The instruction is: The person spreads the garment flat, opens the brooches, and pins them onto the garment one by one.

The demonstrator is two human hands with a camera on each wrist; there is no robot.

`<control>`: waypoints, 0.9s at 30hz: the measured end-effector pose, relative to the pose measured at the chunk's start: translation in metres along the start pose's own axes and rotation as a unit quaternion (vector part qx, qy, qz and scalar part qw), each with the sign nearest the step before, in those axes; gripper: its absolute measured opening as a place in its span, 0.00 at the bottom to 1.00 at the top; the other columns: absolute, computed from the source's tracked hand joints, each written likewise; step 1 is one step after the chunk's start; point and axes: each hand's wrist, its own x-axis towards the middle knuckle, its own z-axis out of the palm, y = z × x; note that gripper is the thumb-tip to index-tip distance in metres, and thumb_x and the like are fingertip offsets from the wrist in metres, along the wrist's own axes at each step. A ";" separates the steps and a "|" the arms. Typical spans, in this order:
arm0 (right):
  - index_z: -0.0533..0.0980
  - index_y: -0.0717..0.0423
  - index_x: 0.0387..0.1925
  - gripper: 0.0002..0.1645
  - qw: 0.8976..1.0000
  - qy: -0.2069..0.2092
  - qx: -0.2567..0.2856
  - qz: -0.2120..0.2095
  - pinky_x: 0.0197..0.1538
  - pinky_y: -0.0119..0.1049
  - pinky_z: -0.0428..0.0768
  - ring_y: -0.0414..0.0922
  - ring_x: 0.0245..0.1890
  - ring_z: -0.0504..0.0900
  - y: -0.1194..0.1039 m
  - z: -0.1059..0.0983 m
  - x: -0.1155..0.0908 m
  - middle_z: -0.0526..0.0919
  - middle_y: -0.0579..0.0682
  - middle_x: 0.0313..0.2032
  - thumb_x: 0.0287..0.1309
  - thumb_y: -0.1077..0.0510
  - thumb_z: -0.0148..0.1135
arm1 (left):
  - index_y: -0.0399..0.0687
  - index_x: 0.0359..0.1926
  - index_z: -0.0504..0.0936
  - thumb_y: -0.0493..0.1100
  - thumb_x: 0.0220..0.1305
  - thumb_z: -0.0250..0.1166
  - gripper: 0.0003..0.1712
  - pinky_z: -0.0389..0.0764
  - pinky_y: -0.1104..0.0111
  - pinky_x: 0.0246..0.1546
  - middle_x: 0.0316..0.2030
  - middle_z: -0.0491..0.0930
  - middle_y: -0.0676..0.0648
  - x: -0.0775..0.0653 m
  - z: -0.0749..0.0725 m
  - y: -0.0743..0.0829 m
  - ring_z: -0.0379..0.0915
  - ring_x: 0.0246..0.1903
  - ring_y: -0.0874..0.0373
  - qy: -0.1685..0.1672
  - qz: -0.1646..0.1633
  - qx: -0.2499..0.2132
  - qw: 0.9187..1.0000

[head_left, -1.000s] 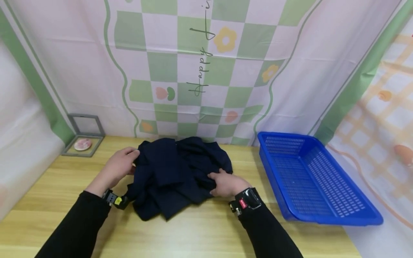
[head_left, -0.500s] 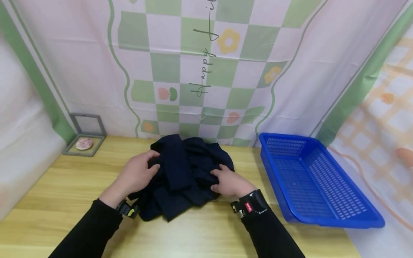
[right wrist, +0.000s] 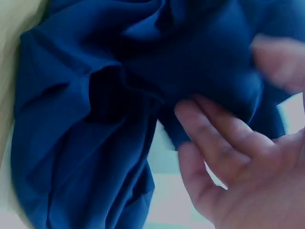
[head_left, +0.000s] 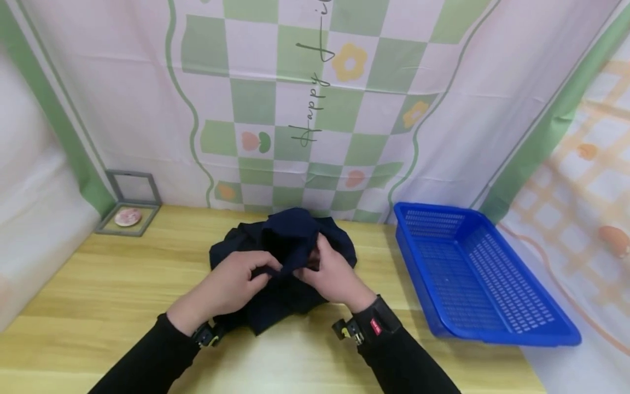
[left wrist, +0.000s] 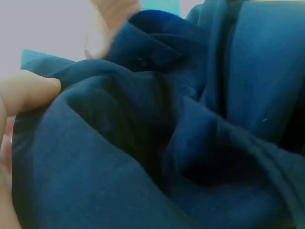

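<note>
Tabletop [head_left: 98,306]: navy cloth [head_left: 290,294] near blue basket [head_left: 507,336].

I see a black left sleeve [head_left: 147,358], a black right sleeve [head_left: 406,355], small dark wrist cameras [head_left: 205,335], and a red tag [head_left: 376,326] on the right wristband [head_left: 388,314].

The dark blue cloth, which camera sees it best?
The head view: the dark blue cloth fits whole inside it, though the left hand and right hand hide some. Both wrist views show folds up close, but picture edges cut the cloth off.
</note>
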 end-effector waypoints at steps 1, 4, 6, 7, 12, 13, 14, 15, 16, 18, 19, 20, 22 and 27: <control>0.67 0.52 0.63 0.31 1.000 0.023 -0.011 -0.004 0.45 0.41 0.79 0.38 0.39 0.81 0.002 -0.001 -0.001 0.84 0.41 0.38 0.59 0.54 0.67 | 0.53 0.45 0.84 0.33 0.68 0.63 0.11 0.78 0.60 0.50 0.49 0.83 0.53 0.000 0.002 0.000 0.78 0.50 0.58 -0.010 0.011 0.001 1.000; 0.75 0.53 0.49 0.17 0.993 0.088 -0.080 -0.004 0.38 0.42 0.77 0.41 0.30 0.77 0.008 -0.010 -0.006 0.79 0.42 0.28 0.56 0.61 0.64 | 0.53 0.44 0.82 0.30 0.67 0.60 0.12 0.76 0.59 0.55 0.53 0.81 0.50 -0.003 0.008 0.000 0.76 0.55 0.56 -0.049 0.029 0.006 0.998; 0.78 0.52 0.45 0.14 0.987 0.117 -0.108 0.002 0.39 0.43 0.77 0.44 0.30 0.77 0.012 -0.019 -0.013 0.80 0.44 0.29 0.55 0.64 0.62 | 0.53 0.44 0.81 0.29 0.68 0.59 0.14 0.76 0.60 0.55 0.54 0.81 0.50 -0.006 0.012 0.001 0.75 0.56 0.56 -0.079 0.039 0.009 0.996; 0.79 0.53 0.44 0.13 0.984 0.129 -0.124 0.006 0.38 0.45 0.77 0.45 0.30 0.77 0.014 -0.024 -0.018 0.80 0.46 0.29 0.55 0.64 0.61 | 0.53 0.46 0.81 0.29 0.68 0.59 0.14 0.76 0.60 0.54 0.54 0.81 0.52 -0.007 0.014 0.001 0.75 0.56 0.58 -0.094 0.041 0.012 0.995; 0.81 0.54 0.45 0.14 0.967 0.181 -0.173 0.034 0.40 0.49 0.79 0.50 0.36 0.82 0.021 -0.049 -0.039 0.85 0.52 0.38 0.57 0.64 0.59 | 0.54 0.55 0.80 0.30 0.69 0.59 0.19 0.76 0.63 0.54 0.53 0.79 0.58 -0.013 0.018 0.004 0.74 0.55 0.62 -0.159 0.039 0.028 0.986; 0.81 0.55 0.45 0.14 0.964 0.190 -0.182 0.040 0.39 0.49 0.79 0.50 0.36 0.82 0.021 -0.054 -0.043 0.85 0.53 0.39 0.58 0.64 0.59 | 0.54 0.56 0.80 0.31 0.70 0.59 0.19 0.75 0.62 0.55 0.54 0.78 0.58 -0.014 0.019 0.004 0.73 0.56 0.62 -0.168 0.035 0.029 0.985; 0.81 0.54 0.46 0.14 0.961 0.196 -0.189 0.046 0.38 0.48 0.79 0.50 0.35 0.82 0.021 -0.058 -0.047 0.85 0.53 0.39 0.59 0.63 0.58 | 0.55 0.57 0.80 0.31 0.70 0.60 0.20 0.75 0.62 0.56 0.55 0.78 0.59 -0.014 0.019 0.004 0.73 0.57 0.62 -0.175 0.034 0.030 0.984; 0.81 0.54 0.46 0.13 0.958 0.202 -0.197 0.051 0.36 0.48 0.78 0.49 0.33 0.82 0.021 -0.063 -0.050 0.85 0.52 0.39 0.60 0.62 0.57 | 0.55 0.57 0.80 0.32 0.70 0.60 0.20 0.74 0.62 0.57 0.55 0.77 0.59 -0.015 0.019 0.005 0.72 0.57 0.62 -0.180 0.032 0.030 0.983; 0.81 0.53 0.46 0.13 0.956 0.207 -0.202 0.056 0.35 0.47 0.78 0.48 0.32 0.81 0.021 -0.067 -0.054 0.85 0.52 0.39 0.61 0.61 0.57 | 0.55 0.57 0.80 0.33 0.69 0.61 0.19 0.74 0.62 0.57 0.55 0.77 0.59 -0.016 0.020 0.005 0.72 0.58 0.62 -0.183 0.032 0.031 0.982; 0.81 0.53 0.45 0.12 0.952 0.213 -0.214 0.058 0.35 0.46 0.77 0.47 0.31 0.79 0.021 -0.073 -0.060 0.84 0.51 0.39 0.62 0.61 0.56 | 0.54 0.56 0.81 0.34 0.69 0.62 0.18 0.74 0.62 0.57 0.54 0.78 0.59 -0.017 0.020 0.005 0.72 0.57 0.62 -0.189 0.034 0.028 0.981; 0.81 0.53 0.43 0.11 0.949 0.211 -0.226 0.054 0.34 0.46 0.77 0.47 0.30 0.79 0.021 -0.075 -0.064 0.83 0.51 0.38 0.62 0.62 0.55 | 0.55 0.56 0.81 0.34 0.69 0.63 0.18 0.73 0.63 0.58 0.54 0.77 0.60 -0.018 0.021 0.004 0.72 0.57 0.62 -0.195 0.034 0.025 0.980; 0.81 0.53 0.41 0.10 0.947 0.206 -0.243 0.049 0.33 0.46 0.76 0.48 0.29 0.78 0.022 -0.077 -0.067 0.83 0.51 0.36 0.61 0.63 0.55 | 0.55 0.56 0.81 0.36 0.69 0.64 0.17 0.73 0.63 0.58 0.55 0.77 0.60 -0.019 0.020 0.004 0.71 0.58 0.62 -0.206 0.035 0.021 0.978; 0.80 0.54 0.36 0.09 0.940 0.183 -0.285 0.040 0.31 0.46 0.76 0.47 0.27 0.77 0.024 -0.079 -0.073 0.81 0.51 0.32 0.57 0.66 0.56 | 0.57 0.56 0.82 0.38 0.69 0.64 0.17 0.72 0.62 0.60 0.57 0.76 0.59 -0.020 0.019 0.004 0.70 0.59 0.62 -0.230 0.033 0.009 0.973; 0.76 0.52 0.26 0.11 0.928 0.051 -0.361 0.073 0.28 0.44 0.76 0.45 0.24 0.75 0.029 -0.078 -0.085 0.76 0.47 0.24 0.49 0.72 0.57 | 0.54 0.49 0.85 0.40 0.67 0.65 0.11 0.74 0.61 0.57 0.54 0.78 0.57 -0.024 0.009 0.003 0.73 0.55 0.61 -0.203 0.058 0.001 0.977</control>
